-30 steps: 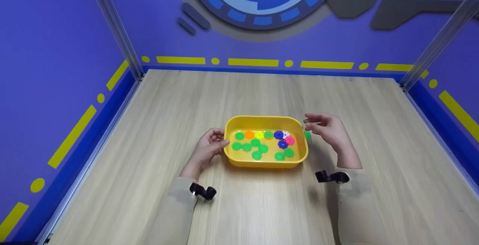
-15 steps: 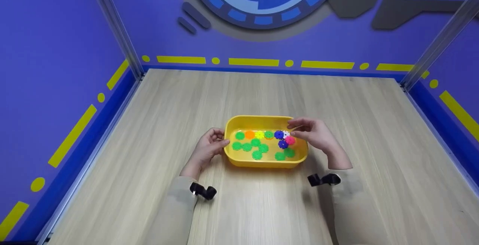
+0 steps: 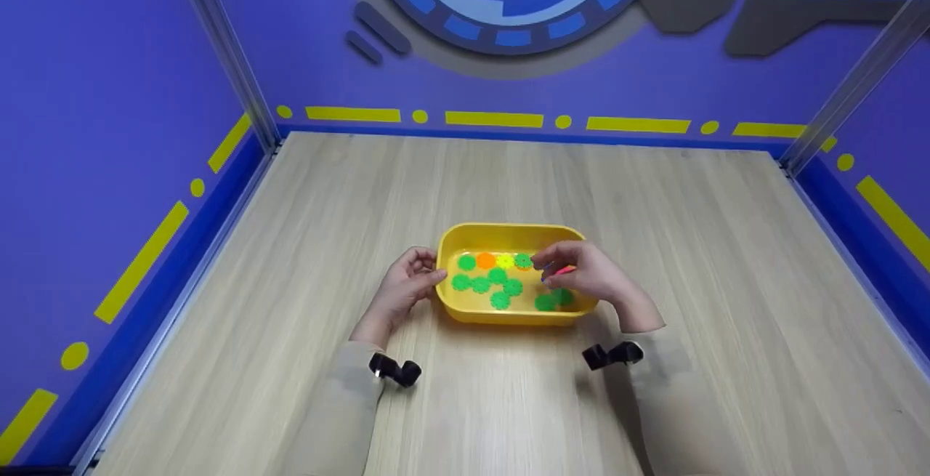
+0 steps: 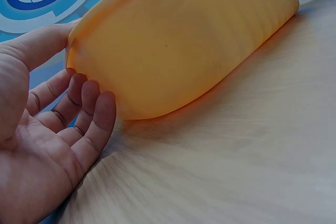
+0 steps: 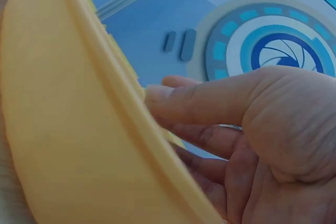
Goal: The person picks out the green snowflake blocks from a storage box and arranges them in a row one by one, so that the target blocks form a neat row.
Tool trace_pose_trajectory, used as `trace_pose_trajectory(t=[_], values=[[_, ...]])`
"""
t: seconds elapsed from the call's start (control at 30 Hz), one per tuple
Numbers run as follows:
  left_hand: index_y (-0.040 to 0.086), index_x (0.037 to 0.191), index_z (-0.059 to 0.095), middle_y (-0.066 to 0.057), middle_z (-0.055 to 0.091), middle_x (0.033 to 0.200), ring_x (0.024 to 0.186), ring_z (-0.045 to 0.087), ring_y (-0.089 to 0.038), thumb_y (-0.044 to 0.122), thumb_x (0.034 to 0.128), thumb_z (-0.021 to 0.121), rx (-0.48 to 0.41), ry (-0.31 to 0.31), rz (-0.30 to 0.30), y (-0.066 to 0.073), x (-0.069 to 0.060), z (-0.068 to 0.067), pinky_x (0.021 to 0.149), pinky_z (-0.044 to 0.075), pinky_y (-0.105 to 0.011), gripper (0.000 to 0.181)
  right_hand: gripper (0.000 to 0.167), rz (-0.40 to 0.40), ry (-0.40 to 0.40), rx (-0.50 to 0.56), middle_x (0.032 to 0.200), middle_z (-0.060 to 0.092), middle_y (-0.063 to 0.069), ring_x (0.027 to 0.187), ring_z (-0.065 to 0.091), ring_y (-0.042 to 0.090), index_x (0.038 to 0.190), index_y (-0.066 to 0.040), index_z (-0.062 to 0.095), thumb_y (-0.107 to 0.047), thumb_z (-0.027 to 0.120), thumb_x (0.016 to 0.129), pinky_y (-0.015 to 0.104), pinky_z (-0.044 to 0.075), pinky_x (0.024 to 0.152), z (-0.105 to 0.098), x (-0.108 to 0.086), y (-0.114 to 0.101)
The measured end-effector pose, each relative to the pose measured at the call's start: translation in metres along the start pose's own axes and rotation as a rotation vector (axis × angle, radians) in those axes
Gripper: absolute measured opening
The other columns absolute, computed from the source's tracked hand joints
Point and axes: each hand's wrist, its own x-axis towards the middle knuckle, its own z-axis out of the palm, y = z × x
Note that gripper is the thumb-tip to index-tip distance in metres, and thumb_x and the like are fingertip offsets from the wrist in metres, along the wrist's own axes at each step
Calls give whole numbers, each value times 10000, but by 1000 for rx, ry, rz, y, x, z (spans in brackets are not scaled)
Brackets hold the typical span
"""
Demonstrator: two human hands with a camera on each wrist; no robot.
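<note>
A yellow plastic box (image 3: 516, 317) sits on the table, with several toothed plastic discs on its floor. Green discs (image 3: 500, 300) lie mostly at the left and middle, near an orange disc (image 3: 484, 261) and a yellow disc (image 3: 505, 261). My left hand (image 3: 404, 281) holds the box's left end, thumb at the rim, fingers curled against the outer wall (image 4: 173, 51). Over the box's right half reaches my right hand (image 3: 585, 272), thumb and fingertips apart. Between them shows a bit of a pink disc (image 3: 564, 270) with blue beside it. The box wall hides the fingertips in the right wrist view.
The pale wooden tabletop (image 3: 349, 192) spreads around the box. Purple panels (image 3: 508, 91) with yellow markings stand behind and at both sides, joined by metal corner posts (image 3: 225, 47). A black strap with a camera mount (image 3: 394, 370) is on each wrist.
My right hand has moved left from beside the box to over its inside, covering the blue, white and pink discs. A green disc seen outside the right rim is out of sight. The left hand stays.
</note>
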Motion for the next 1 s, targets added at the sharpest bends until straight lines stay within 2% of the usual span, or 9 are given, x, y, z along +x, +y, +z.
trace_pose_trajectory(t=[0.17,0.27,0.57,0.7,0.9,1.0], values=[[-7,1214,534,-20,566,998,799,572,-114,23,908,715,2,-9,-6,0,0,0,608,498,-222,357,281,-16,-30,-96,1132,727,224,986,696,283,1154,15,722,44,746,876,425,597,912,7,1,-3],[-11,1221,531,-20,570,1002,810,575,-114,31,908,720,5,-11,-9,0,0,-1,609,500,-220,369,280,1,-43,-160,1115,737,191,977,703,283,1137,5,733,41,757,860,461,594,914,11,2,-5],[14,1201,545,-22,569,996,795,572,-111,13,901,711,-9,-9,-10,2,-1,1,608,502,-228,342,314,81,-48,-354,1027,741,92,912,683,215,1108,-37,743,89,764,822,418,600,888,25,4,-8],[24,1184,550,-24,566,991,794,572,-111,15,904,710,-18,-7,-2,2,-1,1,600,497,-233,323,340,104,-42,-407,997,726,67,892,658,210,1093,-62,743,114,770,804,414,592,883,30,5,-9],[12,1198,542,-27,564,1002,813,574,-117,18,902,711,-20,-4,-8,1,-1,0,600,503,-236,340,343,62,-52,-463,932,678,54,837,603,191,962,-97,742,159,779,735,377,565,816,35,8,-9],[7,1204,540,-29,564,1004,820,572,-118,19,907,711,-21,-3,-11,2,-1,1,603,504,-234,343,322,68,-58,-473,912,658,46,834,582,189,923,-106,733,156,773,740,379,549,815,35,8,-8]])
